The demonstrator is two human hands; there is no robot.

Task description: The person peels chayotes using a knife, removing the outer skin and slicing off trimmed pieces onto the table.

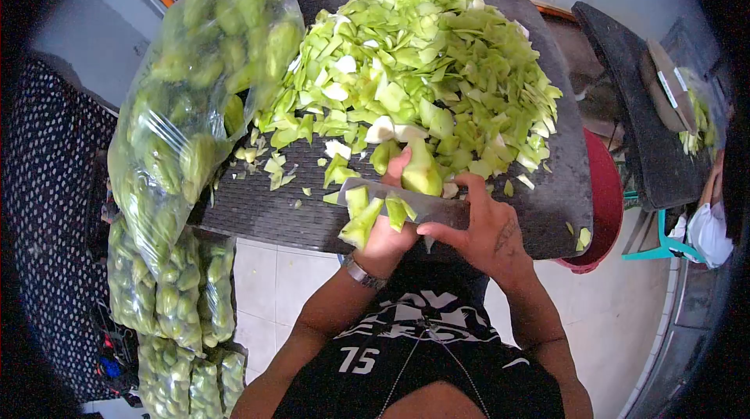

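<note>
My left hand [388,236], with a watch at its wrist, holds a peeled light green fruit [422,169] near the table's front edge. Cut green pieces [361,221] lie over the blade and the palm. In my right hand [478,224] is a knife [426,204], its wide blade pointing left across the left hand; its handle is hidden by the fingers. Just beyond the hands rises a large heap of thin green slices [437,60] with some white bits, on a dark ribbed table [312,220].
A big clear bag of green fruit [187,99] rests on the table's left side. More filled bags [176,294] stand below it. A red tub [601,192] is under the right edge. Farther right are another dark table [625,75], a teal stool [664,243] and part of another person's arm [712,181].
</note>
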